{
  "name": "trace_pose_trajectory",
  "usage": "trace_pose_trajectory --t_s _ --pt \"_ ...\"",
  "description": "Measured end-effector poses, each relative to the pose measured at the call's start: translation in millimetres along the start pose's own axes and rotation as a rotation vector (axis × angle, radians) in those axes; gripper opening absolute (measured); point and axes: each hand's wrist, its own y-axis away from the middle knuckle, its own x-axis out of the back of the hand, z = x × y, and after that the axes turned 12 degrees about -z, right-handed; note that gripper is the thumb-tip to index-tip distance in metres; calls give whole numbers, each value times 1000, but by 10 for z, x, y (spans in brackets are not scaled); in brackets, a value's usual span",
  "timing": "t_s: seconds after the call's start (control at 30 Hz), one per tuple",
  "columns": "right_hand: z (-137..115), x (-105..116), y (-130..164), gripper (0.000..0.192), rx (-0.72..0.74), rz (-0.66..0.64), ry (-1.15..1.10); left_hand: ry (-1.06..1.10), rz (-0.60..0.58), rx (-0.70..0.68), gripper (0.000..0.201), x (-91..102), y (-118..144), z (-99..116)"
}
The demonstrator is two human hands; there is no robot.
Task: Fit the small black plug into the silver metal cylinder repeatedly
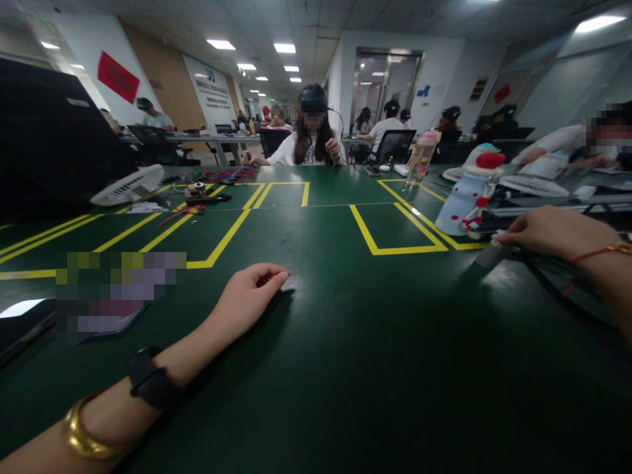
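Hands are resting on the green desk (336, 342). The left hand (247, 299) is lying near the middle, fingers loosely curled, thumb meeting fingertips, gripping nothing visible. The right hand (543, 232) is reaching toward the desk's right edge, fingers closing around a small grey object (490, 253); how tightly cannot be told. Just beyond it, a pale blue snowman-shaped bottle (467, 194) is standing upright on a yellow line (395, 250).

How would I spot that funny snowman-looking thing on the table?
Start at the green table and follow its yellow lines to the right side. Just beyond the right hand stands the snowman bottle: pale blue, white-headed, with a red cap, unlike the clear pink-lidded bottle behind it.
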Motion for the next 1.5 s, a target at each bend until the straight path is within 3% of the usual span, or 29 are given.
trace_pose_trajectory --t_s 0.13,0.33,0.57,0.7,0.87,0.93,1.03,1.17,1.27,1.37,1.5 --pt "8 53 9 31 -2 -181 -62 -1 -1 3 34 -3 -4 5" --pt "-16 59 35 60 -5 -278 -167 8 9 1 35 -3 1 9" --pt "-371 58 204 42 100 -126 -23 0 5 -10 36 -2 6 29" --pt "-861 145 548 47 396 -40 -331 -15 1 -3 37 -2 -1 27" --pt "-1805 -5 1340 41 880 -47 -823 0 -1 -12 35 -6 5 10" --pt "-2085 -129 1616 36 1030 -74 -881 2 5 -19 35 -8 -1 -3" --pt "-2287 -287 1844 35 1162 -62 -859 -7 2 -32 35 -11 -14 -13" --pt "-2315 -407 1867 43 1150 -78 -860 -18 -22 -99 33 -50 34 95" --pt "-2318 -460 1833 54 1100 -120 -926 -30 -73 -240 29 -118 147 311" --pt "-2340 -486 1825 47 1092 -164 -957 -10 -155 -356 25 -189 257 539" --pt "-2357 -490 1834 40 1071 -184 -980 10 -163 -367 23 -232 299 666"
